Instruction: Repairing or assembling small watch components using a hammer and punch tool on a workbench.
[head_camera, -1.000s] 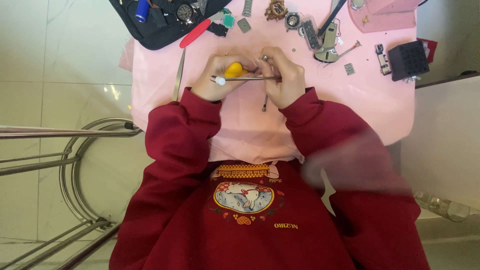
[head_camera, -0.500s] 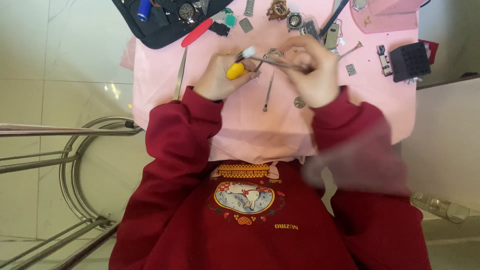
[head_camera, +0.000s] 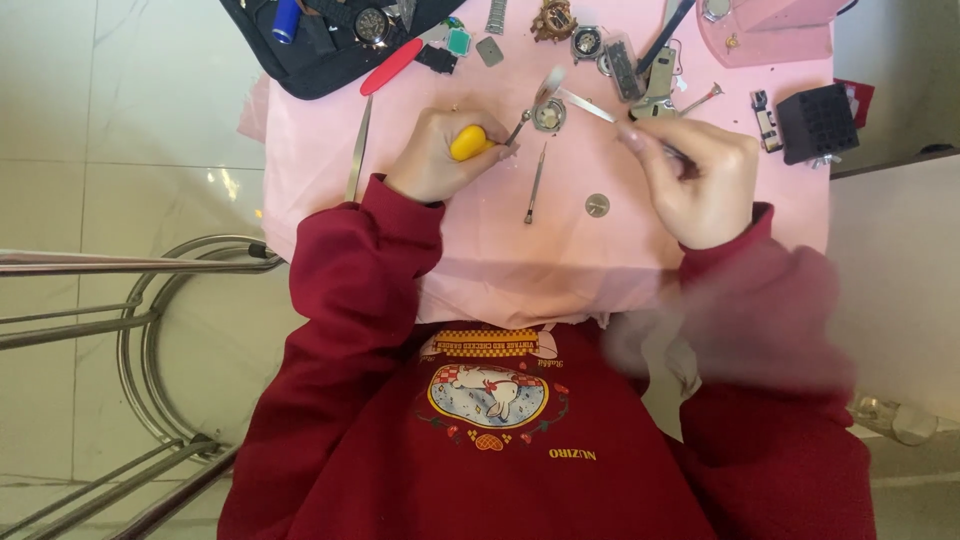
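Small table under pink cloth (head_camera: 500, 260). Round watch case (head_camera: 548, 117) near centre. Below it: slim metal tool (head_camera: 535, 184), small round disc (head_camera: 597, 205). Left of it: long tweezers (head_camera: 357, 150), red-handled tool (head_camera: 391, 66), black pouch (head_camera: 330, 60). Right of it: black cube block (head_camera: 818, 122). Above it: brownish part (head_camera: 553, 20), possibly watch movement.

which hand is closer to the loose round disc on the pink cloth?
Right. The right hand lies just right of the disc, holding tweezers. The left hand, gripping a yellow-handled screwdriver, sits farther off to the disc's left.
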